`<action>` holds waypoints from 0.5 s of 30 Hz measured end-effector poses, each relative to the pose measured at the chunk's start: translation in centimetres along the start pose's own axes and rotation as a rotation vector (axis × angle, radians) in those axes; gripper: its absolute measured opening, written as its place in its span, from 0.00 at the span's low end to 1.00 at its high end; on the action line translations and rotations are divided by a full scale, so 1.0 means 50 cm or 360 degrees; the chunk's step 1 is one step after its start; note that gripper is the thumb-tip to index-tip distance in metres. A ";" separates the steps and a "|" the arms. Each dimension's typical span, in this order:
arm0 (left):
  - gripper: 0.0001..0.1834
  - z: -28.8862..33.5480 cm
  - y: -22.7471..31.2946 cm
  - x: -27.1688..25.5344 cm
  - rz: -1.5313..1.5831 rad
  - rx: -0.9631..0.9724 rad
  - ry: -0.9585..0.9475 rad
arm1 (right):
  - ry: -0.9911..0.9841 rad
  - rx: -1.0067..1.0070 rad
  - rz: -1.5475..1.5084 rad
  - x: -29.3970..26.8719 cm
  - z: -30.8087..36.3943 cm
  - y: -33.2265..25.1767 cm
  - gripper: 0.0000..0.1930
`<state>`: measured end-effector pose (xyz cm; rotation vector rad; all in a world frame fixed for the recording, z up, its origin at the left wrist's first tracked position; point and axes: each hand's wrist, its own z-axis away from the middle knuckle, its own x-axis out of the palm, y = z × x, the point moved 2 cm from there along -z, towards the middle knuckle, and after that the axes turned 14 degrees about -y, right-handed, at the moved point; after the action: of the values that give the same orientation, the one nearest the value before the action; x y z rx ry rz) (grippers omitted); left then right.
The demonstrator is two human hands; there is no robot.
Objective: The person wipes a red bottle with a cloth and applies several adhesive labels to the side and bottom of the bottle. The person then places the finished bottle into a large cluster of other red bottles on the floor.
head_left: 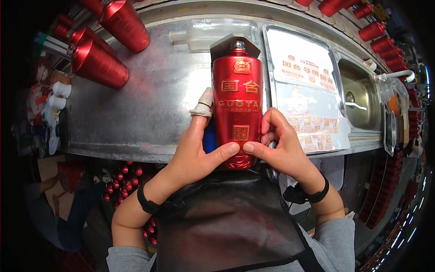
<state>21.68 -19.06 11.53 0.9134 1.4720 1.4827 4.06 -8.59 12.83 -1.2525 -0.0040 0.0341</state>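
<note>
A glossy red bottle (237, 115) with gold lettering and a silver neck lies before me, neck pointing away. My left hand (197, 143) grips its left side near the base, thumb across the front and one finger wrapped in a whitish cloth finger cover (202, 103). On the opposite side, my right hand (282, 144) has its thumb pressed beside the square gold emblem (241, 133), with the other fingers curled against the edge. Both thumb tips nearly meet below that emblem. Behind the neck shows a dark angular support (219, 47); a bit of blue shows beside the bottle.
Several red bottles (99, 63) lie at the far left of the metal worktop (145, 99). A clear glass bottle (210, 35) lies at the back. Right of me are a tray (268, 34) with sheets of gold stickers (312, 131) and a sink (360, 102). Another person sits at lower left.
</note>
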 end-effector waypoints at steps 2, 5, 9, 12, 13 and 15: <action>0.54 -0.001 0.001 -0.001 0.0017 0.0011 -0.0020 | 0.0000 -0.0015 0.0014 0.000 0.000 0.001 0.23; 0.54 0.000 0.000 -0.001 0.0025 0.0028 -0.0019 | 0.0001 -0.0033 0.0017 0.000 0.000 0.000 0.23; 0.54 0.000 0.000 0.000 0.0017 0.0046 -0.0012 | 0.0002 -0.0042 0.0034 0.000 0.001 0.006 0.23; 0.53 -0.002 0.000 0.000 0.0030 0.0048 -0.0038 | 0.0015 -0.0036 0.0022 0.001 0.001 0.006 0.23; 0.52 -0.002 -0.001 0.001 0.0055 0.0039 -0.0004 | 0.0021 -0.0033 0.0010 0.002 0.001 0.006 0.23; 0.52 -0.004 0.000 0.003 0.0081 0.0030 0.0028 | 0.0033 -0.0058 0.0012 0.005 -0.001 0.007 0.22</action>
<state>21.44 -19.02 11.52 0.9579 1.4878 1.5191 4.29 -8.53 12.50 -1.2895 0.0183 0.0278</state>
